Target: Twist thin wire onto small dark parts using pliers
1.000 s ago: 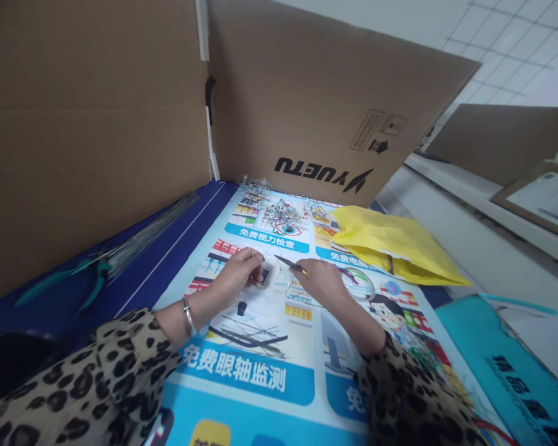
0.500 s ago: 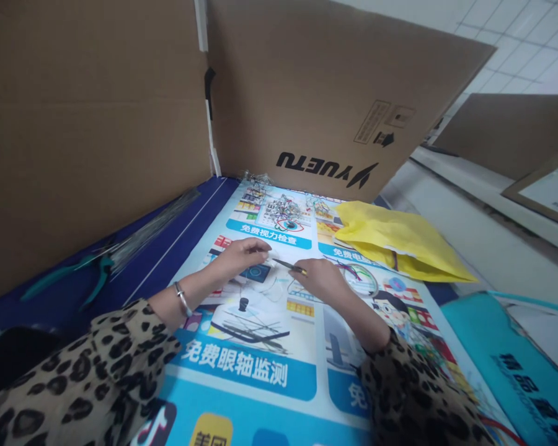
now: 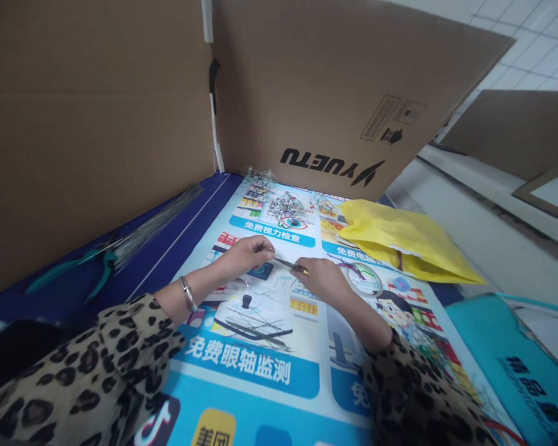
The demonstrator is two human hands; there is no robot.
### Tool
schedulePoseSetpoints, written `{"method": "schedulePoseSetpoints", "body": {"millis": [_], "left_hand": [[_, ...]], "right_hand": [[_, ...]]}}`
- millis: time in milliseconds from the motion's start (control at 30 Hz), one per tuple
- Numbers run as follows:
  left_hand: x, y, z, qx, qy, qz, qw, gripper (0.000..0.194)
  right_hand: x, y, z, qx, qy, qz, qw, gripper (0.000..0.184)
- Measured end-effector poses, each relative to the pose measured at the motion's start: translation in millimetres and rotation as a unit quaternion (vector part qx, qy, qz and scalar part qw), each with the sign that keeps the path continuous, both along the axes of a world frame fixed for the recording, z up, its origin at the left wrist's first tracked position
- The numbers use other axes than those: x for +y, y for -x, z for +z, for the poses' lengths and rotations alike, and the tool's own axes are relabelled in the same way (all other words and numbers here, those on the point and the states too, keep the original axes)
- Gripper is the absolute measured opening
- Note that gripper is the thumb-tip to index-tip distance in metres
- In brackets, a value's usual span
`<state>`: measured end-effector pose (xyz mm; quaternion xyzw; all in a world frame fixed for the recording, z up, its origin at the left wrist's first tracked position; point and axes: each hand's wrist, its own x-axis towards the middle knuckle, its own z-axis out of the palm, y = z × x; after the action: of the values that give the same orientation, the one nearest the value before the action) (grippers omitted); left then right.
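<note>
My left hand (image 3: 247, 255) has thumb and fingertips pinched on what looks like a thin wire (image 3: 284, 288), which loops faintly below it. My right hand (image 3: 323, 277) is closed around a slim pointed dark tool (image 3: 288, 264) with a brass-coloured part by the fingers; its exact kind is unclear. The tool's tip points left and reaches the left fingertips; whether it touches the wire is too small to see. Both hands are over a printed sheet (image 3: 302, 421). Short dark wire pieces (image 3: 260, 331) lie nearer me. A coil of coloured wire (image 3: 366, 280) is right of my right hand.
Teal-handled pliers (image 3: 105, 275) and a bundle of straight wires (image 3: 155, 226) lie at left. Tangled wire (image 3: 286, 207) sits at the back, before a cardboard wall (image 3: 353, 80). A yellow pouch (image 3: 400, 238) and a teal pouch (image 3: 502, 353) are at right.
My left hand moved right and slightly up, bringing its fingertips to the tool's tip. My right hand stays nearly still, holding the tool. The view has shifted slightly.
</note>
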<state>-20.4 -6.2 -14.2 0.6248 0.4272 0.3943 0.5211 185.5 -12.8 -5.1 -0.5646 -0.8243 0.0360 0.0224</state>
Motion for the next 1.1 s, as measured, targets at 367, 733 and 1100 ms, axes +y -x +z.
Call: {"method": "schedulePoseSetpoints", "body": {"millis": [367, 733, 1100], "left_hand": [[0.3, 5.6, -2.7, 0.03, 0.068, -0.042, 0.996, 0.026], [1.5, 3.3, -8.4, -0.04, 0.134, -0.071, 0.988, 0.03], [0.7, 5.8, -7.0, -0.054, 0.117, -0.104, 0.986, 0.021]], "right_hand": [[-1.4, 2.0, 2.0, -0.022, 0.013, 0.003, 1.0, 0.026], [-4.3, 5.6, 3.6, -0.043, 0.022, -0.006, 0.999, 0.027], [-6.7, 8.2, 2.7, -0.04, 0.011, -0.018, 0.999, 0.027]]}}
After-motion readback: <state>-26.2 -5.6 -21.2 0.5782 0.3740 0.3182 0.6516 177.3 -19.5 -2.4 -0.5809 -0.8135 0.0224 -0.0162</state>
